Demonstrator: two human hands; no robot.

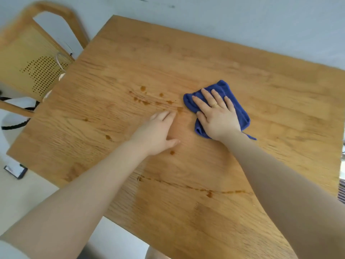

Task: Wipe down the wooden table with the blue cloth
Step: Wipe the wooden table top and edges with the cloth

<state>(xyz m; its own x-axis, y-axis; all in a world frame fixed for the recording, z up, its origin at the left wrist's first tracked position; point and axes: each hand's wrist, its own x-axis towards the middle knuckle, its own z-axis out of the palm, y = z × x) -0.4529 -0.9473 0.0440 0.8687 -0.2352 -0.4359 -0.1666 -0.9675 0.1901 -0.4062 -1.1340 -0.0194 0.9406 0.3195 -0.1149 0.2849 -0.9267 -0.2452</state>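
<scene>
The wooden table [242, 71] fills most of the view. A folded blue cloth [240, 111] lies on it right of centre. My right hand [216, 116] presses flat on the cloth with fingers spread, a ring on one finger. My left hand [158, 133] rests palm down on the bare wood just left of the cloth, holding nothing. Brown spill spots [145, 101] streak the wood to the left of the cloth, and a thin brown line [196, 188] runs across the near part of the table.
A wooden chair with a perforated cane back [35, 62] stands at the table's far left corner. A white bag with black cord handles [16, 113] sits on the floor at left. A small dark-framed object [15, 171] lies on the floor below it.
</scene>
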